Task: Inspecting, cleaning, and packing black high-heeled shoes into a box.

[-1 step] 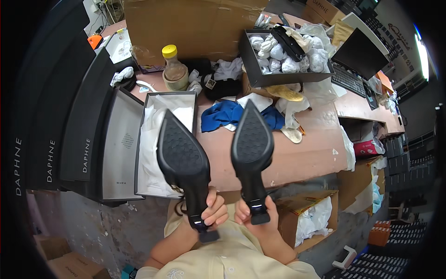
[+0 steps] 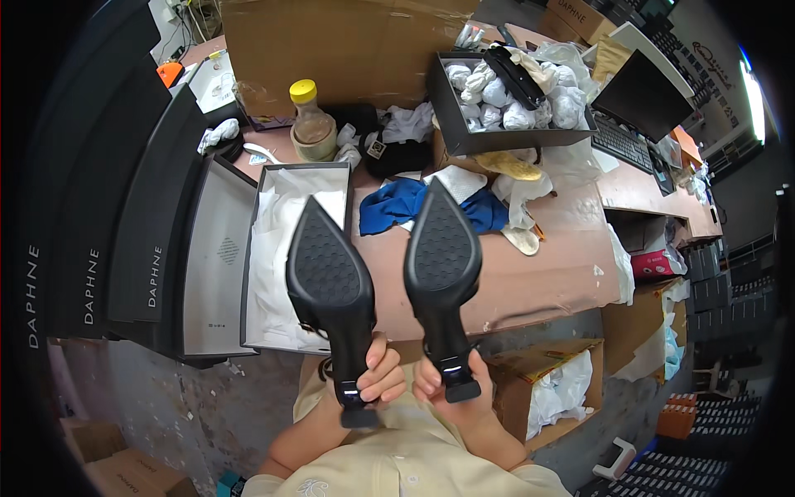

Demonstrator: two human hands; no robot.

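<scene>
Two black pointed-toe heeled shoes are held up side by side, soles toward me and toes pointing away. My left hand point(image 2: 383, 377) is closed round the heel end of the left shoe point(image 2: 331, 269); a thin dark strap hangs beside it. The right shoe point(image 2: 445, 248) is gripped near its heel by my right hand point(image 2: 451, 383). Both soles have a textured forefoot patch, and the uppers are mostly hidden. Just beyond the left shoe lies an open shoebox point(image 2: 349, 186) lined with white tissue paper point(image 2: 273, 248). Its grey-white lid point(image 2: 217, 265) leans at its left.
Tall black shoeboxes point(image 2: 132, 215) stand at the left. On the pink table point(image 2: 546, 277) lie a blue cloth point(image 2: 393, 205), a yellow-capped bottle point(image 2: 305, 103) and a black box point(image 2: 513, 142) of wadded paper. A keyboard point(image 2: 621, 149) and cardboard carton point(image 2: 517, 402) are at right.
The left shoe has shifted slightly right. The right shoe has tilted a little, its toe moving left. Both hands keep their hold.
</scene>
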